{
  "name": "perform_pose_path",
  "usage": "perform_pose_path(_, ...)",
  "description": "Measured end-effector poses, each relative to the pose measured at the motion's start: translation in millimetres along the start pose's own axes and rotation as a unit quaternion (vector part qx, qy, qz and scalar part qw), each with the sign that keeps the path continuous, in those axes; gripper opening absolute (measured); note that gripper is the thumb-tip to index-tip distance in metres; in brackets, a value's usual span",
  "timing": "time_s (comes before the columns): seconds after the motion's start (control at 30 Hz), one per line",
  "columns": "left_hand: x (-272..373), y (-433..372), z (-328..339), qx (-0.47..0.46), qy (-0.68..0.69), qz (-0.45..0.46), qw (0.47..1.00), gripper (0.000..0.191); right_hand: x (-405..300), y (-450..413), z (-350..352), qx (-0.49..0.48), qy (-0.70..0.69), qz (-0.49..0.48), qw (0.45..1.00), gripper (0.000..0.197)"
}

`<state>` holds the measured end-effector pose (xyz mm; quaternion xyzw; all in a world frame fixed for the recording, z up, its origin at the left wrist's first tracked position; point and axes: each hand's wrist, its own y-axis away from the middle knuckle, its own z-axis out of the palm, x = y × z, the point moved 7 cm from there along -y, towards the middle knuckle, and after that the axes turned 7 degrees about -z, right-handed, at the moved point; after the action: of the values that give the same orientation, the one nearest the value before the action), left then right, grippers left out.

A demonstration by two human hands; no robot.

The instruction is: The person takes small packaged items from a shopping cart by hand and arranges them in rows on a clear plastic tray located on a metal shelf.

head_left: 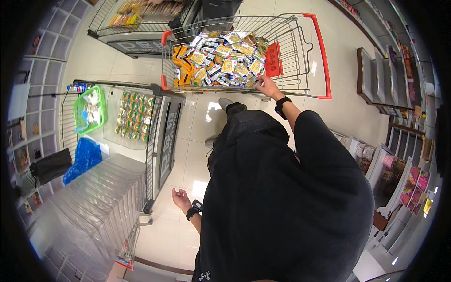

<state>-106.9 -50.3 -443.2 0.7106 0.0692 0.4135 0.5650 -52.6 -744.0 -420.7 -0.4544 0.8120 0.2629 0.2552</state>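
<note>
A wire shopping cart [292, 53] with red plastic corners and handle stands before me, heaped with small wrapped food packets [223, 51], mostly white and blue, with orange ones at the left. My right hand [269, 86] is at the cart's near side rim, beside the packets. Its fingers are bent, and whether they grip the rim or a packet cannot be made out. My left hand [181, 200] hangs low at my side, half curled, with nothing in it. It is apart from the promotion stand [164, 141] at the left. Both wrists wear black bands.
On the stand lie rows of packaged goods [134, 116], a green basket [103, 105], a blue plastic bag [84, 158] and stacked clear plastic trays [102, 190]. Another wire-sided display [137, 30] is at the upper left. Shelving [380, 79] lines the right. A bottle [79, 87] lies behind the basket.
</note>
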Motion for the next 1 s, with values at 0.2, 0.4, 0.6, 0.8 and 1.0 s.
perform_pose_path(0.2,0.0,51.2,108.1,-0.116,-0.362,0.123,0.917,0.028,48.8,-86.1,-23.5,0.024,0.134,0.01,0.991,0.069)
perform_pose_path(0.4,-37.8,88.4,128.4,-0.157,-0.581,0.015,0.799,0.03,128.9,-169.1,-1.3,-0.094,0.211,0.142,0.962,0.098)
perform_pose_path(0.6,-15.2,114.5,130.9,-0.073,-0.6,-0.008,0.797,0.033,176.6,-229.7,15.9,-0.107,0.218,0.111,0.964,0.105)
perform_pose_path(0.8,9.9,136.2,181.7,-0.042,-0.595,0.057,0.801,0.032,176.5,-232.9,22.2,-0.198,0.226,0.147,0.942,0.086)
perform_pose_path(1.0,-8.6,141.1,213.3,-0.099,-0.621,0.059,0.776,0.033,184.5,-225.9,21.2,-0.217,0.156,0.164,0.949,0.087)
